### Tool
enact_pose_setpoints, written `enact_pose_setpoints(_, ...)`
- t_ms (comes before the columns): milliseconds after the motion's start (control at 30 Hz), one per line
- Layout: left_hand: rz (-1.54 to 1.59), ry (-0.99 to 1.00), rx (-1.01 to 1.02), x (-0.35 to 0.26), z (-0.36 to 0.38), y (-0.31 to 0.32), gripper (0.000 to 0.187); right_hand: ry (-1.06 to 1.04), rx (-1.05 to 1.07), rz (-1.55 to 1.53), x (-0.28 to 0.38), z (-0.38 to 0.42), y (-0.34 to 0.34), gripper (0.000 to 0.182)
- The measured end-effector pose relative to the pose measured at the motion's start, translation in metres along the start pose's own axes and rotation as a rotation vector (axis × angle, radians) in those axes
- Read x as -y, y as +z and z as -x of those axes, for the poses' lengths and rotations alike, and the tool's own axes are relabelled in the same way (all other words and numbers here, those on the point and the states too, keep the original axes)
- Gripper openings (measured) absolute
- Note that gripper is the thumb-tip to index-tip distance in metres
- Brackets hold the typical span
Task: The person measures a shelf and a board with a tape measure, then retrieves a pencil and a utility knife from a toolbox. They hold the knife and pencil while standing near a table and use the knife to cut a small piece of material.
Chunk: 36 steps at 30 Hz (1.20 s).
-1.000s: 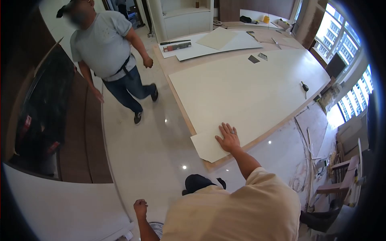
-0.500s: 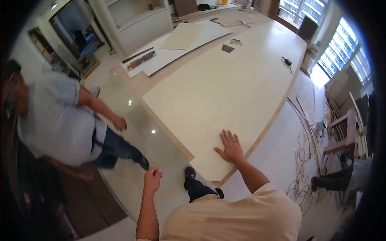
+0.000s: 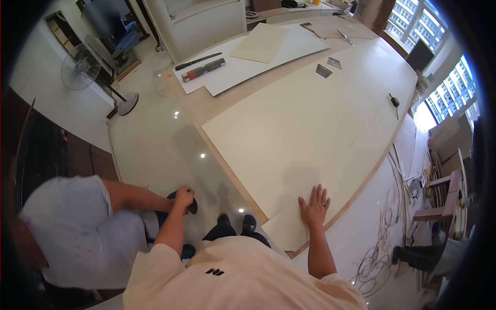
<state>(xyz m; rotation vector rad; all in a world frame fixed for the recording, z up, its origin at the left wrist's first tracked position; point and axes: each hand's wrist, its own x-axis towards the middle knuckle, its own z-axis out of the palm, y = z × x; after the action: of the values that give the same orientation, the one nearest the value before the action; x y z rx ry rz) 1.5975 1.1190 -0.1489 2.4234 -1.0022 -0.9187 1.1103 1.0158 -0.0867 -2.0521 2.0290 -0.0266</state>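
Down near the floor, the right hand (image 3: 315,205) lies flat with fingers spread on a small cream offcut panel (image 3: 287,227), which overlaps the corner of the big cream sheet (image 3: 305,124). Left hand (image 3: 184,197) is balled into an empty fist above the glossy floor (image 3: 155,150), just beside a co-worker's arm (image 3: 135,197).

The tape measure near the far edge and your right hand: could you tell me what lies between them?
Only bare panel surface lies between tape measure and right hand, per the head view.
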Motion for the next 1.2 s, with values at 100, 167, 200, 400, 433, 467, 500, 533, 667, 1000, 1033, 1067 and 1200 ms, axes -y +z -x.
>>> enact_pose_setpoints(100, -0.574, 0.284, 0.228, 0.061, -0.031, -0.006, 0.025, 0.121, 0.001, -0.021, 0.01, -0.002, 0.004, 0.075)
enact_pose_setpoints(167, -0.691, 0.264, 0.385, 0.077, -0.046, -0.013, 0.03, 0.172, -0.001, -0.036, 0.016, -0.004, 0.006, 0.074)
enact_pose_setpoints(200, -0.694, 0.204, 0.466, 0.083, -0.053, -0.019, 0.033, 0.188, -0.002, -0.042, 0.017, -0.005, 0.006, 0.074)
enact_pose_setpoints(400, -0.605, -0.058, 0.443, 0.143, -0.101, -0.055, 0.035, 0.333, 0.011, -0.002, 0.026, -0.016, 0.016, 0.07)
enact_pose_setpoints(433, -0.564, -0.087, 0.434, 0.156, -0.105, -0.064, 0.036, 0.371, 0.018, 0.009, 0.028, -0.018, 0.017, 0.069)
enact_pose_setpoints(467, -0.524, -0.113, 0.424, 0.164, -0.115, -0.076, 0.038, 0.437, 0.034, 0.003, 0.033, -0.023, 0.016, 0.068)
enact_pose_setpoints(500, -0.434, -0.144, 0.415, 0.173, -0.129, -0.091, 0.036, 0.509, 0.056, -0.002, 0.039, -0.027, 0.017, 0.067)
enact_pose_setpoints(533, -0.341, -0.179, 0.416, 0.179, -0.134, -0.104, 0.035, 0.551, 0.071, 0.006, 0.043, -0.031, 0.016, 0.066)
enact_pose_setpoints(667, 0.138, -0.374, 0.264, 0.174, -0.153, -0.162, 0.025, 0.694, 0.096, -0.02, 0.044, -0.05, 0.023, 0.065)
enact_pose_setpoints(1000, 0.27, 0.18, -0.055, 0.021, -0.364, -0.346, 0.019, 0.744, -0.826, -0.546, 0.135, -0.196, 0.038, 0.061)
enact_pose_setpoints(1033, 0.263, 0.237, -0.06, -0.008, -0.39, -0.368, 0.019, 0.641, -0.94, -0.655, 0.138, -0.229, 0.053, 0.056)
enact_pose_setpoints(1067, 0.259, 0.295, -0.066, -0.035, -0.416, -0.386, 0.019, 0.605, -0.982, -0.662, 0.165, -0.261, 0.052, 0.049)
enact_pose_setpoints(1200, 0.381, 0.477, -0.021, -0.118, -0.514, -0.431, 0.017, 0.469, -0.98, -1.039, 0.363, -0.393, 0.008, 0.028)
